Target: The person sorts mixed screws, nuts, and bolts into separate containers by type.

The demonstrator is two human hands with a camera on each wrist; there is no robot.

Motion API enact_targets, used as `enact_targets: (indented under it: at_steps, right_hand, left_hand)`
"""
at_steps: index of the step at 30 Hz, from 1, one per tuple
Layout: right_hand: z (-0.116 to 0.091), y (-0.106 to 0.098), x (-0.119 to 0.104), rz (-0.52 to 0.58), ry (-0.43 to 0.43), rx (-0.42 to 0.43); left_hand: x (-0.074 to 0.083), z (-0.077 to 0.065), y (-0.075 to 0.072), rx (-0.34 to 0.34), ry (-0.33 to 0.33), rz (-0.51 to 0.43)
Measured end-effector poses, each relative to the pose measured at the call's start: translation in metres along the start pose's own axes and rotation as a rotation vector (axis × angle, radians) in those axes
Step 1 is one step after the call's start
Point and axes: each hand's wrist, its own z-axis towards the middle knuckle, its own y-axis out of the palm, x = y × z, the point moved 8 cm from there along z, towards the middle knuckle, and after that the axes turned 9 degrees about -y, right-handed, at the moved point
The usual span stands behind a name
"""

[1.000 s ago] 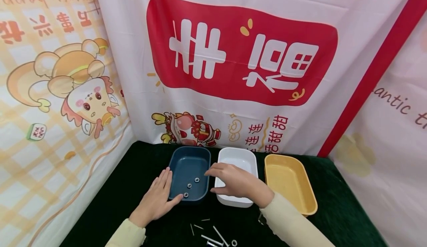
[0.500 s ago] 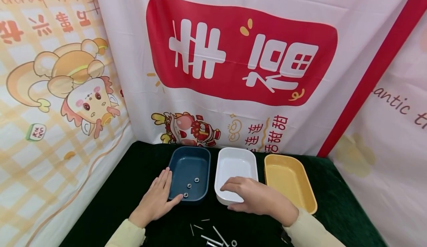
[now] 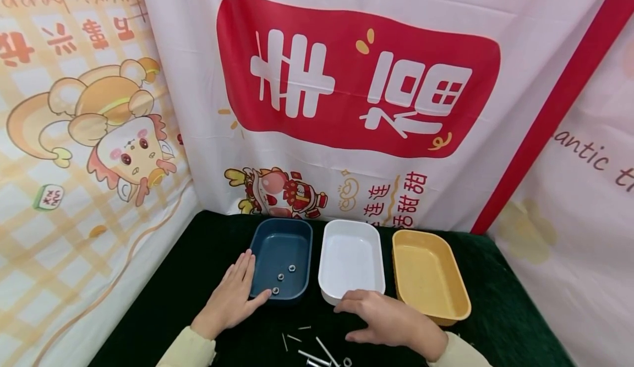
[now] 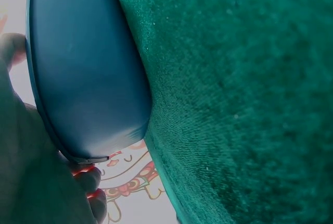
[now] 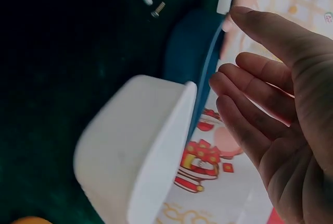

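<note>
My left hand [image 3: 233, 292] lies against the left side and near corner of the blue tray [image 3: 269, 251], fingers straight along its rim. Inside that tray sit 3 nuts, one of them a hex nut [image 3: 291, 268]. In the left wrist view the blue tray's outer wall [image 4: 88, 67] stands beside my palm. My right hand [image 3: 383, 320] hovers over the near edge of the white tray [image 3: 351, 257], palm down, fingers relaxed and holding nothing. The right wrist view shows the same loosely bent fingers [image 5: 260, 88] with a gap to the thumb.
A yellow tray [image 3: 431, 273] stands to the right of the white one. In front of the trays lie several loose screws, among them a long bolt [image 3: 327, 350], and a single nut [image 3: 348, 362]. Dark green cloth [image 3: 233, 345] covers the table; printed curtains [image 3: 198, 81] hang behind.
My right hand has moved from beside the blue tray's right rim, over the white tray, back toward me and to the right. My left hand has stayed in place.
</note>
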Motion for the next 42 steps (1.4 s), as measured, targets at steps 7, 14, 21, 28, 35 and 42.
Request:
enact_targets:
  at_steps: [7,14,21,28,35,42]
  right_hand:
    - [-0.007,0.028,0.005,0.045,-0.048,-0.008]
    - [-0.015,0.060,0.017,0.180,0.038,-0.087]
    - [-0.023,0.082,0.029,0.272,0.134,-0.146]
    - [-0.025,0.093,0.031,0.267,0.108,-0.139]
    - [-0.021,0.092,0.030,0.167,0.058,-0.136]
    - [-0.017,0.094,0.027,0.166,0.031,-0.153]
  left_hand:
    - [-0.001,-0.001,0.003,-0.006,-0.005,0.005]
    - [0.000,-0.001,0.002,0.003,0.000,0.002]
    - [0.000,0.000,0.003,0.000,0.000,0.012]
    - [-0.001,0.000,0.003,-0.008,-0.006,0.009]
    - [-0.002,0.000,0.004,-0.016,-0.018,0.003]
    - [-0.001,0.001,0.001,-0.015,-0.010,0.012]
